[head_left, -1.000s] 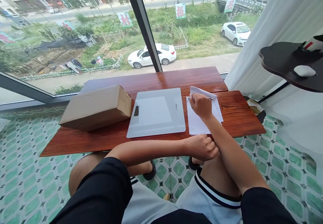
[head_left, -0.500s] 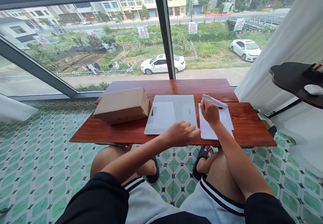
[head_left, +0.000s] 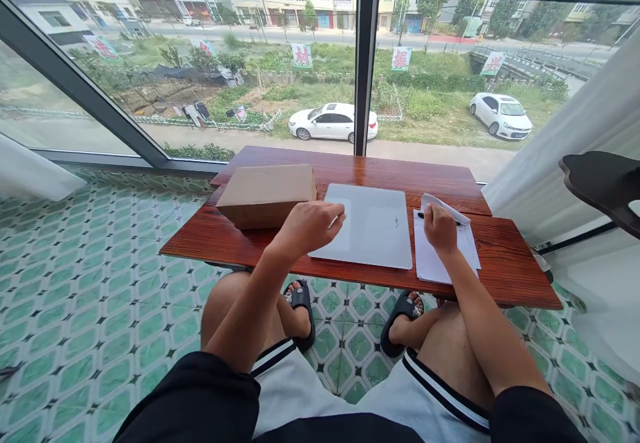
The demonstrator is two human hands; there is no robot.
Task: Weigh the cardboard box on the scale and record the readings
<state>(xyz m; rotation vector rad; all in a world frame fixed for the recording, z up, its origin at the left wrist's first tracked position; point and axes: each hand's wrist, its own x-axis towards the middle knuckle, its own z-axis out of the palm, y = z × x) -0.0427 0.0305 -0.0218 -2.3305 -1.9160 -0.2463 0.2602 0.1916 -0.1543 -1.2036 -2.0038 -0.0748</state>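
My left hand (head_left: pixel 311 228) hovers over the left side of a flat white glass-topped scale (head_left: pixel 373 226), close to the front of a brown cardboard box (head_left: pixel 267 193). Its fingers are loosely bent, with a gap between thumb and index finger and nothing visible in them. My right hand (head_left: pixel 441 227) is closed over the upper part of some white paper sheets (head_left: pixel 435 260). A dark pen (head_left: pixel 421 215) sticks out on both sides of that hand, so the fingers seem to wrap it. The top sheet curls up behind the hand. Handwriting shows at the paper's right.
Everything lies on a reddish-brown wooden table (head_left: pixel 505 263) with a narrower board behind it against the window. A dark wavy-edged stand (head_left: pixel 605 180) and white curtain (head_left: pixel 595 116) are at the right. My knees sit under the table's front edge above green tiles (head_left: pixel 100 296).
My left hand has swung left from the scale's front right to its left side near the box, and its fingers have loosened. My right hand stays at the paper. The view has shifted slightly.
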